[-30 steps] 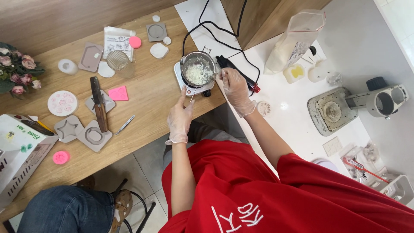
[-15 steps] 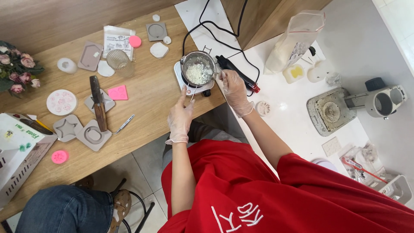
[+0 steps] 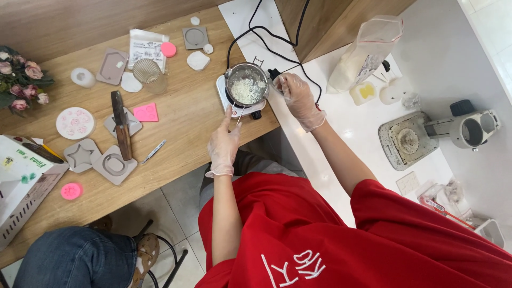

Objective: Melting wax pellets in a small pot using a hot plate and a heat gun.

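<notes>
A small metal pot [image 3: 246, 85] with white flakes in it stands on a white hot plate [image 3: 224, 98] at the wooden table's right end. My gloved right hand [image 3: 300, 98] is closed over the pot's black handle [image 3: 274, 73], just right of the rim. The index finger of my gloved left hand [image 3: 223, 145] reaches up to the hot plate's front edge, the other fingers loosely curled with nothing in them. A thin metal wire sticks out by that fingertip.
Grey moulds [image 3: 113, 165], a knife [image 3: 122, 127], pink pieces [image 3: 146, 112], a ribbed glass [image 3: 149, 74] and a box [image 3: 21, 181] lie on the wooden table [image 3: 176, 133]. A plastic bag [image 3: 365, 50] and a grey machine [image 3: 426, 133] sit on the white counter. Another person's knee [image 3: 80, 258] is at bottom left.
My right hand has moved up and right from the pot's rim onto the black handle. The left hand has stayed at the hot plate's front.
</notes>
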